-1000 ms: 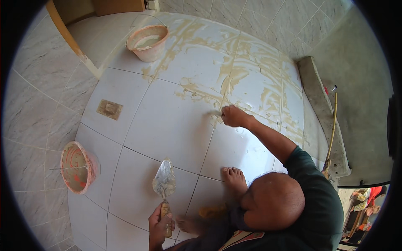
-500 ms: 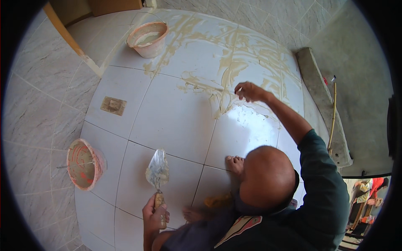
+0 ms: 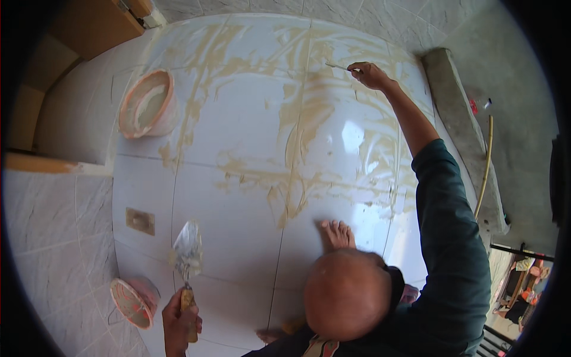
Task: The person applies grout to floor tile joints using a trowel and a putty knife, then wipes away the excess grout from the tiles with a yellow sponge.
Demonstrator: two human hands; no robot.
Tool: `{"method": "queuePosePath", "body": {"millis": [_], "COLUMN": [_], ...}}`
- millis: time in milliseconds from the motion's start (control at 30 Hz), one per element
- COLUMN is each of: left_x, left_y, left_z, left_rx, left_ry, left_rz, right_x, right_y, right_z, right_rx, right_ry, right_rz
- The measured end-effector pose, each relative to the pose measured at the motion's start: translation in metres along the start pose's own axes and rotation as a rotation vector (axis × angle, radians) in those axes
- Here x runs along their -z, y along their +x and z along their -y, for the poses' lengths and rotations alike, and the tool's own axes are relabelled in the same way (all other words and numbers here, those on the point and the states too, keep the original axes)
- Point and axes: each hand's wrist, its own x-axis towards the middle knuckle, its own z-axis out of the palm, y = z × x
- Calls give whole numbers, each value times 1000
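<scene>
My left hand (image 3: 180,326) is closed round the wooden handle of a pointing trowel (image 3: 188,245). Its metal blade is smeared with pale paste and is held up over the floor, pointing away from me. My right arm reaches far forward. In the fingers of my right hand (image 3: 370,76) is a small thin scraper (image 3: 336,66), its pale end pointing left over the tiles. Whether it touches the floor I cannot tell. Beige grout (image 3: 306,128) lies in streaks across the white floor tiles (image 3: 238,113), thickest along the joints.
A peach bucket (image 3: 166,119) with pale mix stands at the far left. Another bucket (image 3: 147,291) sits nearer, by the tiled wall. Between them lies a flat rectangular block (image 3: 140,221). A concrete ledge (image 3: 455,101) with a bamboo stick (image 3: 489,160) runs along the right. My bare foot (image 3: 338,234) rests on the tiles.
My right hand has reached farther forward over the grouted tiles, and the scraper now shows clearly. The trowel in my left hand sits lower and farther left in the picture. The whole view has shifted.
</scene>
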Motion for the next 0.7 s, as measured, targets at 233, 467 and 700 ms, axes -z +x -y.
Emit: {"method": "queuePosePath", "body": {"millis": [233, 467, 700], "left_x": [-65, -112, -132], "left_y": [16, 26, 13], "left_z": [-32, -25, -50], "left_rx": [177, 393, 477], "left_ry": [-119, -233, -316], "left_rz": [-178, -320, -379], "right_x": [-5, -26, 13], "right_y": [204, 309, 286], "right_z": [-43, -89, -122], "right_rx": [-23, 74, 196], "right_ry": [-334, -304, -272], "right_rz": [2, 82, 73]}}
